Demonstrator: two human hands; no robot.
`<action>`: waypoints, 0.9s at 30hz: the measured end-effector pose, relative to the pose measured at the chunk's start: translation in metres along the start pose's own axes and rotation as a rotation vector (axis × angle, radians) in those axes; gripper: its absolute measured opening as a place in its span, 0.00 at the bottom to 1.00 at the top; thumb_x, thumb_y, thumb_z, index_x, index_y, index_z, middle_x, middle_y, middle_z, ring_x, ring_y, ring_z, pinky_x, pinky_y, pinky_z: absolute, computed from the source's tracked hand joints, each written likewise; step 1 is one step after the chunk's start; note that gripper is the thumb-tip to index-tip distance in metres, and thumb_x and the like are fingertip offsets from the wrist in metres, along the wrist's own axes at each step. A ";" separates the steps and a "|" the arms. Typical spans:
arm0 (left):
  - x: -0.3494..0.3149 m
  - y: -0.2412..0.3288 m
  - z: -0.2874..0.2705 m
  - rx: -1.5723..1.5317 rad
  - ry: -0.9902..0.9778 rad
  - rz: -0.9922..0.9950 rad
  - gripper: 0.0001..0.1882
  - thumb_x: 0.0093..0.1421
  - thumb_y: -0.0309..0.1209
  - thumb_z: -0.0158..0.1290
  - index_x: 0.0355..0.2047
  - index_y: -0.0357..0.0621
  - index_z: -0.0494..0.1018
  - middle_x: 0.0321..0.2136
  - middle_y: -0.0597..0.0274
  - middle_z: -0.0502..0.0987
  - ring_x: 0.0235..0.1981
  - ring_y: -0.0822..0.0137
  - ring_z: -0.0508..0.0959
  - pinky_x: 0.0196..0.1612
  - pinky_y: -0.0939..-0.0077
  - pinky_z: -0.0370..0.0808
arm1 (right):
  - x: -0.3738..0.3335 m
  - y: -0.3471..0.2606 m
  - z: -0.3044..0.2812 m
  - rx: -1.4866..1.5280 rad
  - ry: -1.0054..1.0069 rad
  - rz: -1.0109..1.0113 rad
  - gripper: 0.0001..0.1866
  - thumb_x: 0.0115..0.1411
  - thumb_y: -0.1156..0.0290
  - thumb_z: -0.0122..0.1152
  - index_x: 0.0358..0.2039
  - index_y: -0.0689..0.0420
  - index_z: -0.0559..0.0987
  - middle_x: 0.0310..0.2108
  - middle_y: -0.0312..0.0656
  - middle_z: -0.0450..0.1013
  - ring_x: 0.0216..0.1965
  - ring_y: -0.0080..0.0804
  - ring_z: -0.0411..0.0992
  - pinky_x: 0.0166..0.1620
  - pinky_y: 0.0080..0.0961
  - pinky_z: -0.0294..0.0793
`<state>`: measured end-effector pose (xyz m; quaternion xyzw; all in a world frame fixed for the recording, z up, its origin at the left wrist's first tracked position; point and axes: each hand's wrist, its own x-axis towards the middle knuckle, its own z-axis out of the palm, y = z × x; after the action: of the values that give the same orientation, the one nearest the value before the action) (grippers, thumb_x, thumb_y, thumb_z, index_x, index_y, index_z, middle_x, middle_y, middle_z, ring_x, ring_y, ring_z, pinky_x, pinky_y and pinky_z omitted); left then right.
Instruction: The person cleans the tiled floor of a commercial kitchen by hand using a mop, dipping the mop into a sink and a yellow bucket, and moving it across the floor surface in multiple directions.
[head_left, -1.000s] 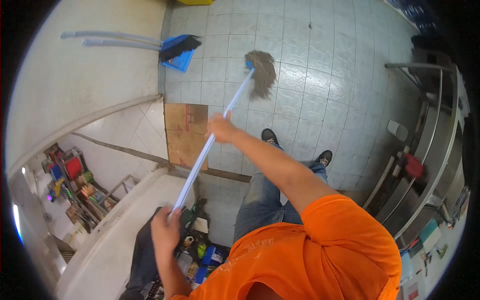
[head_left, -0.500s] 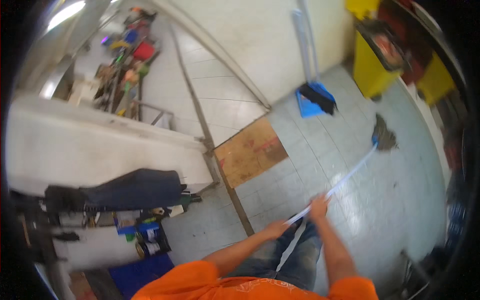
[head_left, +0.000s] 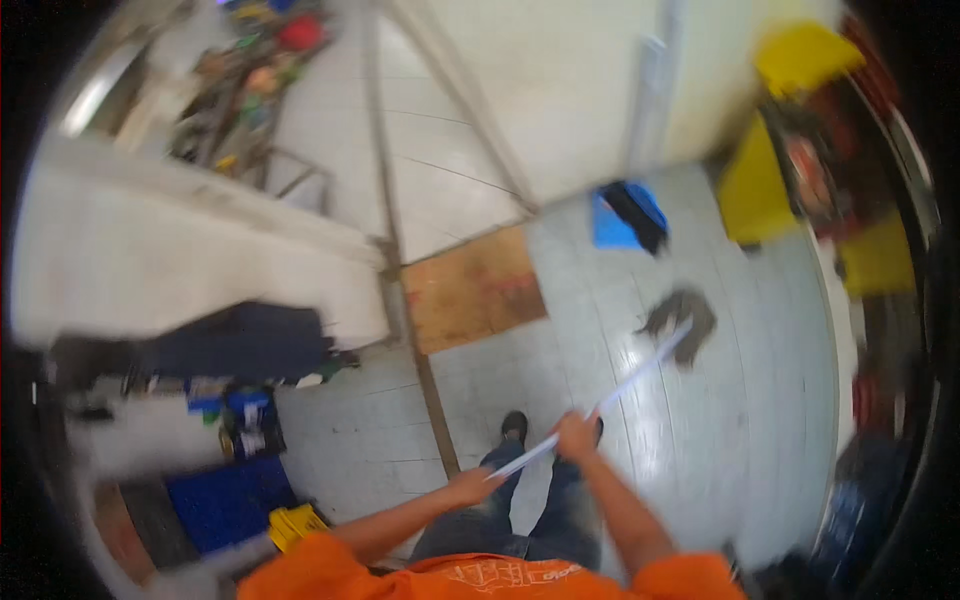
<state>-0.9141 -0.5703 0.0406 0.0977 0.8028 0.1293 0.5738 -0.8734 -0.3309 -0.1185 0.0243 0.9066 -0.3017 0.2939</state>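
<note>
A mop with a long pale handle [head_left: 640, 376] slants across in front of me, its grey string head [head_left: 690, 315] spread on the tiled floor ahead and to the right. My left hand [head_left: 476, 487] is wrapped round the handle's near end, close to my thigh. Farther along the handle, my right hand [head_left: 575, 437] grips it above my right foot. Beyond the mop head, a blue dustpan [head_left: 612, 232] rests by the wall with a black broom head [head_left: 635, 215] lying over it.
Yellow wheeled bins [head_left: 752, 185] stand at the far right. A flattened cardboard sheet [head_left: 475, 290] lies on the floor near a doorway. To my left are a low white wall [head_left: 190, 255] with dark cloth [head_left: 235, 345] over its near side, and a blue mat [head_left: 225, 500].
The mop head has moved left and nearer to me across the tiles. Both hands have shifted left with the handle, and the view has turned somewhat.
</note>
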 end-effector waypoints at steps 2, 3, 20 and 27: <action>0.076 0.050 0.024 -0.022 0.035 0.098 0.29 0.65 0.54 0.40 0.41 0.37 0.73 0.38 0.38 0.76 0.42 0.41 0.76 0.44 0.51 0.70 | 0.029 0.102 -0.021 -0.255 -0.055 0.120 0.11 0.50 0.64 0.59 0.33 0.50 0.83 0.44 0.44 0.73 0.54 0.42 0.65 0.60 0.76 0.36; 0.111 0.098 0.036 -0.074 -0.093 0.125 0.28 0.65 0.53 0.40 0.39 0.36 0.73 0.35 0.39 0.77 0.40 0.40 0.76 0.42 0.50 0.70 | 0.020 0.184 -0.017 -0.168 0.203 0.238 0.11 0.46 0.66 0.62 0.32 0.54 0.82 0.42 0.44 0.73 0.55 0.42 0.65 0.59 0.76 0.39; -0.207 -0.123 -0.093 -0.100 -0.007 -0.620 0.24 0.66 0.46 0.45 0.24 0.37 0.72 0.16 0.63 0.71 0.17 0.70 0.70 0.20 0.67 0.65 | 0.008 -0.221 0.082 0.399 0.096 -0.280 0.02 0.47 0.67 0.61 0.22 0.47 0.81 0.28 0.34 0.75 0.49 0.44 0.66 0.44 0.95 0.37; -0.004 0.037 -0.006 0.131 0.053 -0.004 0.30 0.66 0.49 0.41 0.24 0.30 0.70 0.17 0.45 0.72 0.21 0.52 0.74 0.26 0.57 0.67 | 0.052 0.060 -0.004 0.058 0.311 0.080 0.05 0.47 0.73 0.57 0.25 0.51 0.80 0.32 0.43 0.72 0.48 0.43 0.68 0.58 0.81 0.38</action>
<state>-0.9182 -0.5373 0.0581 0.1299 0.8246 0.0777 0.5451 -0.9052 -0.2866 -0.1768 0.1151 0.9305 -0.3084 0.1609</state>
